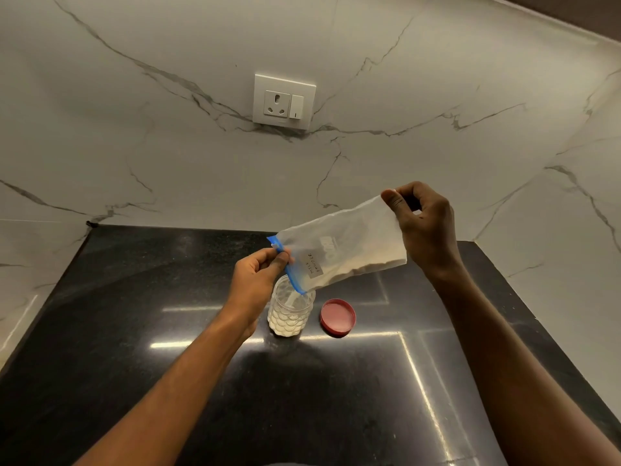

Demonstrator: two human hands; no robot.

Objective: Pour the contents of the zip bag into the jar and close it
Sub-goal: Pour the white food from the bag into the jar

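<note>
Left hand (258, 280) pinches crinkly zip bag (349, 247), right hand (426, 230) pinches its bottom, mouth seemingly inside ribbed jar (289, 316)

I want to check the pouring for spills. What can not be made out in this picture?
1. Head view: the jar mouth is covered by the blue edge of the bag, so spills there are hidden.
2. Head view: the label on the bag is too small to read.
3. Head view: the logo on the bag is blurred.
4. Head view: the right hand covers one bag corner.
</note>
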